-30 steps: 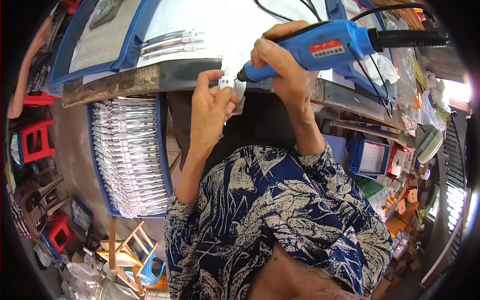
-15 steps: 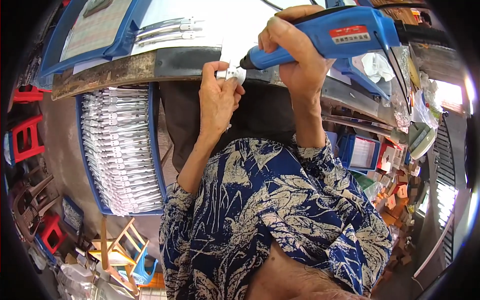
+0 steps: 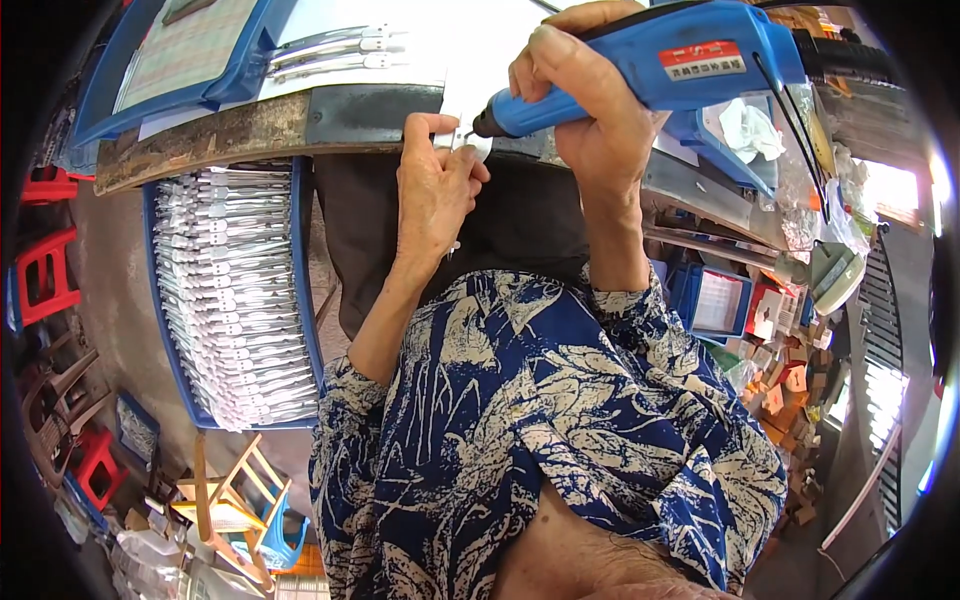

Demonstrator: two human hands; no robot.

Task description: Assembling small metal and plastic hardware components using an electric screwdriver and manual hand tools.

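My left hand is closed around a small white plastic piece at the table's near edge. Wrapped about a blue electric screwdriver, my right hand holds it slanting, with its dark nose pointing down to the left. The driver's tip meets the white piece just beside my left fingers; whether a screw is under it is too small to tell. Several slim metal strips with white ends lie on white paper to the left of my hands.
The wooden table edge runs before me. A blue tray sits at its left end. Below, a blue bin is packed with rows of similar metal-and-white parts. A black cord hangs on the right. Red stools stand far left.
The screwdriver has shifted slightly left and down, bringing its nose closer onto the white piece. My left hand keeps its grip, almost unmoved.
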